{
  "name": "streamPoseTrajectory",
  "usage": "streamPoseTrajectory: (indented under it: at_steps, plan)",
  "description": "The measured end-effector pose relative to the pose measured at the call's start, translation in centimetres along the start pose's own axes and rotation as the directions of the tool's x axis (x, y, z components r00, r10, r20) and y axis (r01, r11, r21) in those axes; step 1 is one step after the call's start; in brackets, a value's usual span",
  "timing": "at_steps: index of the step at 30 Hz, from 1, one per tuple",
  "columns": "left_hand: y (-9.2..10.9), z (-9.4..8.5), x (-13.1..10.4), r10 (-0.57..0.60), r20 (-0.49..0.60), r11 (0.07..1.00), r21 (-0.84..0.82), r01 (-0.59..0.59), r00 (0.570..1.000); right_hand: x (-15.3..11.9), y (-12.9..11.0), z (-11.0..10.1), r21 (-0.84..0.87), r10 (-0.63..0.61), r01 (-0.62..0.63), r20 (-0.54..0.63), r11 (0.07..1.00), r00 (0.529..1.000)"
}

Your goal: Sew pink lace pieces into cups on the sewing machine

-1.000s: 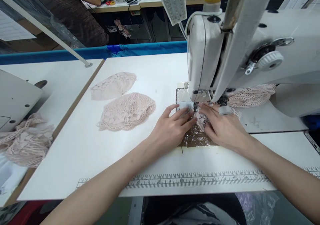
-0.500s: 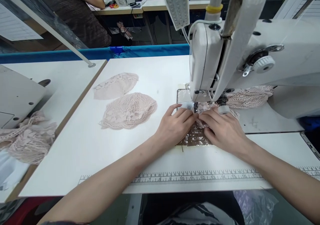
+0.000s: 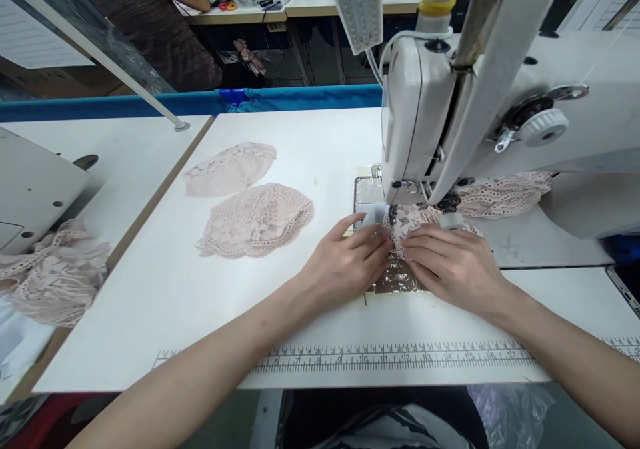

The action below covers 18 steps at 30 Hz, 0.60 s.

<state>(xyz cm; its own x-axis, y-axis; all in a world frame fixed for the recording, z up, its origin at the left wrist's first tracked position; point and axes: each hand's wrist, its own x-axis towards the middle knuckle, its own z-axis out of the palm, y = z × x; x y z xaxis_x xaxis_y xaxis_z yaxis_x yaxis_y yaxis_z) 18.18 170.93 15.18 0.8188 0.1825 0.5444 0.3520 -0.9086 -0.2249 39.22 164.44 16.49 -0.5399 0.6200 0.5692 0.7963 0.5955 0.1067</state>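
Note:
A pale pink lace piece lies under the needle area of a white sewing machine. My left hand rests at the lace's left edge, fingertips bent and pressed together on it beside the needle. On the right side of the lace, my right hand lies with fingers together, its fingertips pressing the fabric. Part of the lace is hidden under both hands. More lace trails behind the machine head to the right. Two cut lace pieces, one sheer and one scalloped, lie flat to the left.
A printed ruler strip runs along the table's front edge. On the left stand another machine and a lace bundle. A slanted white rod rises at the back left. Beyond the blue cloth edge, a person is partly visible.
Both hands have shifted slightly; the right fingers have straightened and lie flatter on the lace. More lace shows between the hands. The camera view has moved a little.

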Motion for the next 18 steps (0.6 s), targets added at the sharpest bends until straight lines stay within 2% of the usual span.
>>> streamPoseTrajectory:
  at_steps: [18]
  plan:
    - [-0.37,0.13,0.39,-0.031,0.013,0.999,-0.013,0.032,0.999,0.32,0.14,0.13,-0.027,0.021,-0.021,0.025,0.999,0.999]
